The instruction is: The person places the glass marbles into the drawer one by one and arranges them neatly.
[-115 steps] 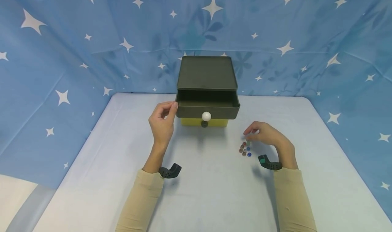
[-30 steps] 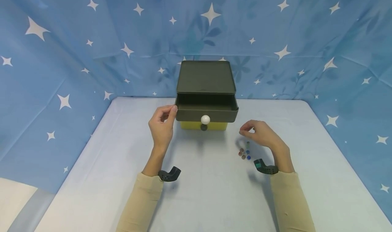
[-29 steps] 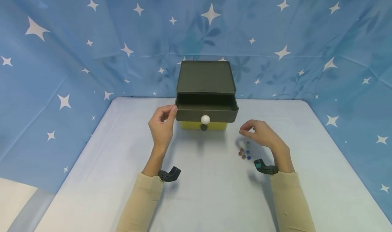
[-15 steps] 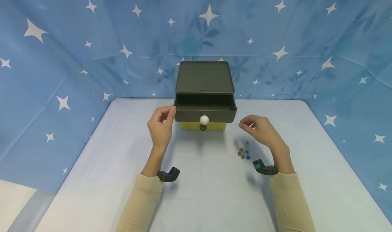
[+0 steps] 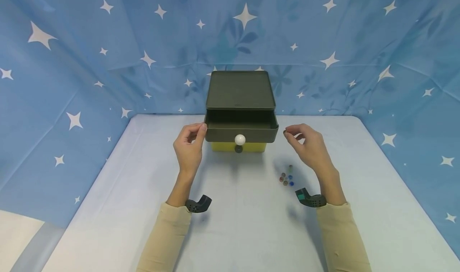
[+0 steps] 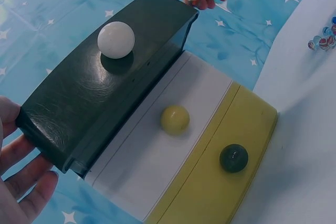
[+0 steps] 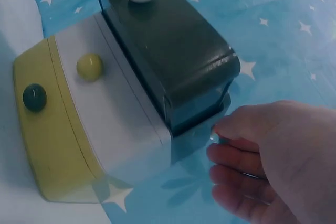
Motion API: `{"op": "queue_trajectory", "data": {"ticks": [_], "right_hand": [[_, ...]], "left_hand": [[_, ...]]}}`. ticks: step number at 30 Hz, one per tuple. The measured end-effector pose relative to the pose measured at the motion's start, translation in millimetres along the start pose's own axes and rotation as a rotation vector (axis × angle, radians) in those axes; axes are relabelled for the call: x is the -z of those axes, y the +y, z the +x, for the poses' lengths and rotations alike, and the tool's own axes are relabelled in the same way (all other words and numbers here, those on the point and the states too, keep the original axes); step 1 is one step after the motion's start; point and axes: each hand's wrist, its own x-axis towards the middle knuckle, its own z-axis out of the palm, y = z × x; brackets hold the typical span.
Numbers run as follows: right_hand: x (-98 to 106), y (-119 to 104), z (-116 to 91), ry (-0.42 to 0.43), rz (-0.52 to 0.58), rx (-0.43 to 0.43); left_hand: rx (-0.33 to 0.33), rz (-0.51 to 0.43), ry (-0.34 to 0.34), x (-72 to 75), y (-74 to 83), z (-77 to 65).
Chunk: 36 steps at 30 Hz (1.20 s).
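Observation:
A small chest with a pulled-out dark green top drawer [image 5: 241, 135] stands at the table's back; a white knob [image 6: 116, 40] is on that drawer's front. At the drawer's left front corner, my left hand [image 5: 189, 146] holds its edge between thumb and fingers. To the right of the drawer, my right hand [image 5: 307, 146] is raised at about the height of the drawer front. Thumb and index finger pinch a small glass marble [image 7: 214, 135], mostly covered by the fingertips. Below this hand, several loose marbles [image 5: 285, 183] lie in a cluster on the white table.
Under the open drawer are a white drawer with a yellow knob [image 6: 175, 119] and a yellow drawer with a green knob [image 6: 233, 158], both pushed in. Behind the white table [image 5: 237, 224] hangs a blue star-patterned curtain [image 5: 172, 36].
My right hand has gone from the marble cluster up toward the drawer's right side, with a marble in its fingertips. My left hand stays at the drawer corner.

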Motion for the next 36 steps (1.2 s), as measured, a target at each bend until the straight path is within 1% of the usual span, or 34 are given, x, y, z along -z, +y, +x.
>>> {"op": "queue_trajectory", "data": {"ticks": [1,5,7,8,13,21,27,36], "right_hand": [[0,-2,0,0.028,0.01,0.009],[-2,-8,1,0.107,0.036,0.034],[-3,-11,2,0.13,0.048,0.035],[-3,-13,2,0.139,0.051,0.035],[-5,-19,2,0.182,0.07,0.043],[-13,-28,5,0.303,0.105,0.133],[-22,-34,7,0.341,0.091,0.156],[-28,-39,6,0.358,0.118,0.15]], "left_hand": [[-0.003,0.001,0.0,0.2,-4.9,0.2],[0.003,0.016,0.005,-0.5,-6.7,-0.3],[0.002,0.016,0.008,-0.7,-6.9,-0.3],[0.009,0.018,0.009,-1.2,-2.6,-0.6],[0.015,0.005,0.007,-0.9,-1.5,-0.4],[0.003,0.002,0.008,-1.3,-0.6,0.4],[-0.01,-0.009,0.007,-0.7,1.7,1.3],[0.015,0.0,-0.001,-0.4,0.5,0.3]]}}
